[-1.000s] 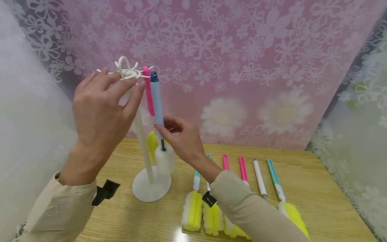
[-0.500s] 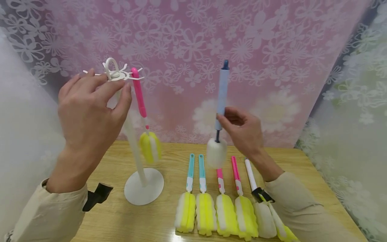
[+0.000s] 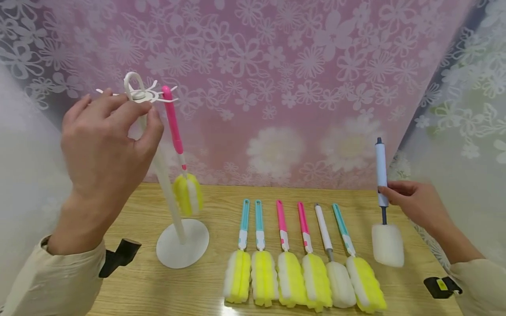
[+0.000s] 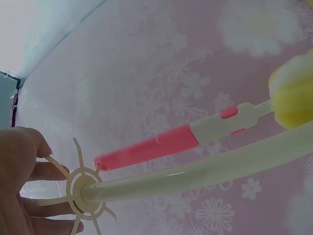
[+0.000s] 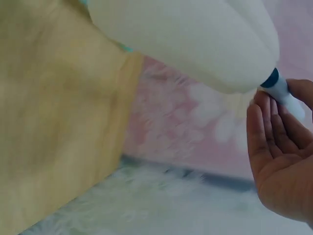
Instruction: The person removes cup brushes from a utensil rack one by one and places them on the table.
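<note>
At the right, my right hand pinches the light blue handle of a sponge bottle brush between thumb and fingers. The brush is upright, its white sponge head down, over the table's right part. In the right wrist view that white head fills the upper middle. My left hand grips the hooked top of a white hanging stand; the left wrist view shows its fingers among the hooks. From one hook hangs a pink-handled bottle brush with a yellow and white sponge.
Several sponge brushes lie in a row on the wooden table: turquoise-handled, pink-handled and one white-handled brush, heads toward the front. A floral pink curtain stands behind the table.
My right hand has carried the blue-handled brush from beside the stand's hooks across to the right and lower. My left hand has stayed at the stand's top while the view shifted slightly.
</note>
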`<action>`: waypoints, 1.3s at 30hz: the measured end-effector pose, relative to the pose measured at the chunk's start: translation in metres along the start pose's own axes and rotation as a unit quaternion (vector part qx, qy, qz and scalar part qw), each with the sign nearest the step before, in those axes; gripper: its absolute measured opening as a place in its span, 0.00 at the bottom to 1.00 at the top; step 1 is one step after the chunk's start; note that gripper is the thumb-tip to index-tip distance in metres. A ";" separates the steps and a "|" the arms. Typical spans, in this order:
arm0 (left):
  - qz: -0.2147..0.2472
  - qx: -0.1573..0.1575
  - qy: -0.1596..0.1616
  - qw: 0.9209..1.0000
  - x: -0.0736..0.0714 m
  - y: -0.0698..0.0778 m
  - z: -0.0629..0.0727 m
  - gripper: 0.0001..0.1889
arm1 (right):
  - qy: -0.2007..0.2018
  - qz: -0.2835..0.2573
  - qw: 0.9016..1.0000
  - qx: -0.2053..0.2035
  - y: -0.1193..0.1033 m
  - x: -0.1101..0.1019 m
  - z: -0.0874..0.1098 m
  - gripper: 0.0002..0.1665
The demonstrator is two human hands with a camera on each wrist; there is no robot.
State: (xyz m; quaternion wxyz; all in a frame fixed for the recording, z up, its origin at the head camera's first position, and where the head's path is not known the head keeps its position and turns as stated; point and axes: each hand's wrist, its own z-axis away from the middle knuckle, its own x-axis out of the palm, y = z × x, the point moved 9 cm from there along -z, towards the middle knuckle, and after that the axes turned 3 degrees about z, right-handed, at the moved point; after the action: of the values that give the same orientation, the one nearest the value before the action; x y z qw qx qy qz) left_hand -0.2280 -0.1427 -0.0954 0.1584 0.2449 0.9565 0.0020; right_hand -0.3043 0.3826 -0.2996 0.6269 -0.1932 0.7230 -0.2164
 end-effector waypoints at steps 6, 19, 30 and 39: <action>0.001 -0.009 0.006 1.000 0.000 -0.002 0.001 0.19 | -0.124 0.005 0.992 0.037 0.053 0.036 0.012 0.39; 0.002 -0.013 0.003 1.000 0.000 -0.001 0.001 0.20 | -0.202 -0.064 0.973 0.095 0.091 0.098 0.027 0.31; -0.010 -0.053 0.011 0.998 0.005 -0.001 -0.001 0.19 | -0.214 -0.044 0.973 0.077 0.096 0.112 0.030 0.29; 0.006 -0.066 0.020 0.998 0.000 -0.008 0.001 0.17 | -0.190 -0.024 0.981 0.026 0.063 0.089 0.028 0.29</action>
State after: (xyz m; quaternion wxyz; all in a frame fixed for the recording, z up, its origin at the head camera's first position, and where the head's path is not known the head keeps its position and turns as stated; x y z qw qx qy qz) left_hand -0.2315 -0.1493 -0.0973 0.1545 0.2397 0.9559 0.0708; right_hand -0.2901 0.3839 -0.4115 0.7520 -0.2317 0.5804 -0.2096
